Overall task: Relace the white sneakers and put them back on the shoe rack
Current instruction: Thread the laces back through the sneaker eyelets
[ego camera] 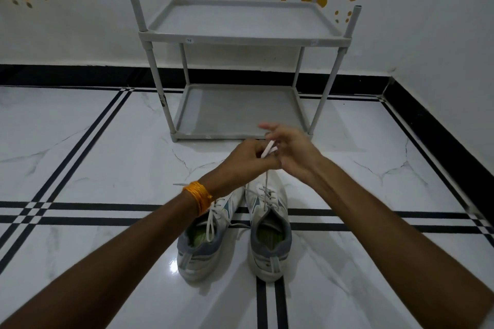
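Two white sneakers with grey heels stand side by side on the floor, toes toward the rack: the left sneaker (203,238) and the right sneaker (270,232). Both my hands meet above the right sneaker's toe. My left hand (246,160) pinches its white lace (268,149), which runs taut down to the eyelets. My right hand (288,149) holds the same lace's end, its upper fingers spread. The left sneaker's lace lies loose over its tongue. The grey two-shelf shoe rack (240,40) stands just beyond, both shelves bare.
Glossy white marble floor with black stripe lines. The white wall behind the rack has a black skirting (80,75) and orange butterfly stickers. The wall corner lies at the right. An orange thread band circles my left wrist.
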The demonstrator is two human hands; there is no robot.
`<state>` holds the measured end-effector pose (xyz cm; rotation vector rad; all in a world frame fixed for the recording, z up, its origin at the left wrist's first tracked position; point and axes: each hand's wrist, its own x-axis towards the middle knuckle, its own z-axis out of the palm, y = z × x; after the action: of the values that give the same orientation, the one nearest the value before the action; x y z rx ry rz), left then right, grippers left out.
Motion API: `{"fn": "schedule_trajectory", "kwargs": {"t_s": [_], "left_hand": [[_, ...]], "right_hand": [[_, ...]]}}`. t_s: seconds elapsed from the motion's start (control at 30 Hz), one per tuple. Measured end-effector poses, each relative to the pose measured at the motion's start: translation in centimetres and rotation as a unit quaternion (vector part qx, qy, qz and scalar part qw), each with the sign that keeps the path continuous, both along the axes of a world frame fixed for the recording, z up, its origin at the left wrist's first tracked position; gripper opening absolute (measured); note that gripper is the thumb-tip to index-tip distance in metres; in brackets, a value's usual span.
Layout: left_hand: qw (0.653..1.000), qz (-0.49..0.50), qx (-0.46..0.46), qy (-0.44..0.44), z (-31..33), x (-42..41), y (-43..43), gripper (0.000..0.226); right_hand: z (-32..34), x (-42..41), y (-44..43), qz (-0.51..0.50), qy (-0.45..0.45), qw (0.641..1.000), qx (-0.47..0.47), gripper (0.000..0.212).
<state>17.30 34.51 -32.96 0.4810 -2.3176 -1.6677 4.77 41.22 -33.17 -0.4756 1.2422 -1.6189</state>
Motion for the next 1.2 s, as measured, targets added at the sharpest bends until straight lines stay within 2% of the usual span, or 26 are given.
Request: {"fn": "schedule_trajectory", "kwargs": {"t_s": [0.07,0.17,0.27,0.43,0.5,0.6,0.67,0.77,0.83,0.9,0.97,1.0,1.1,1.13,1.2], "left_hand": [[0.998,-0.007,0.061,0.010,0.1,0.4,-0.4,0.025],[0.991,-0.027,0.130,0.001,-0.1,0.7,-1.3,0.021],[0.989,-0.011,0.149,-0.011,-0.3,0.8,-2.1,0.030],[0.984,0.128,0.119,-0.023,-0.8,0.4,-2.7,0.035],[0.981,0.178,0.077,-0.011,-1.2,0.1,-2.5,0.030],[0.973,0.213,-0.090,-0.014,-1.8,-0.3,-2.5,0.026],[0.962,0.182,-0.200,-0.046,-1.8,-0.4,-2.5,0.024],[0.958,0.104,-0.250,-0.097,-1.4,-0.4,-2.5,0.026],[0.975,0.057,-0.182,-0.118,-1.4,-0.4,-2.3,0.029],[0.992,0.006,-0.017,-0.121,-1.1,-0.2,-2.1,0.030],[0.991,-0.033,0.075,-0.105,-0.6,-0.2,-2.1,0.027],[0.991,-0.041,0.084,-0.092,-0.4,-0.2,-2.1,0.025],[0.993,-0.061,0.064,-0.083,0.4,-0.2,-2.0,0.021],[0.992,-0.072,0.028,-0.099,0.6,-0.3,-2.0,0.025],[0.981,-0.084,-0.115,-0.135,0.6,-0.5,-1.7,0.034]], "right_hand": [[-1.1,0.8,0.3,0.100,0.059,0.993,0.013,0.026],[-1.9,0.9,0.8,0.177,0.046,0.983,0.034,0.046],[-2.5,0.1,1.1,0.186,0.123,0.974,0.038,0.055],[-3.1,0.0,1.9,0.138,0.235,0.960,0.068,0.033],[-3.3,0.3,2.2,0.111,0.280,0.949,0.088,0.033],[-3.4,0.5,2.6,0.061,0.277,0.955,0.084,0.035],[-3.3,0.3,2.7,0.008,0.299,0.949,0.098,0.037],[-3.4,-0.3,2.8,-0.072,0.344,0.927,0.132,0.041],[-3.6,-0.6,2.9,-0.094,0.409,0.895,0.154,0.044],[-3.4,-1.0,2.9,-0.117,0.497,0.842,0.171,0.049],[-2.4,-1.2,2.6,-0.127,0.557,0.800,0.184,0.052],[-1.7,-1.5,2.3,-0.116,0.548,0.803,0.202,0.053],[0.4,-2.0,1.5,-0.016,0.396,0.874,0.282,0.047],[0.9,-2.2,1.4,0.016,0.354,0.886,0.298,0.044],[1.4,-2.6,1.4,0.043,0.331,0.887,0.320,0.043]]}}
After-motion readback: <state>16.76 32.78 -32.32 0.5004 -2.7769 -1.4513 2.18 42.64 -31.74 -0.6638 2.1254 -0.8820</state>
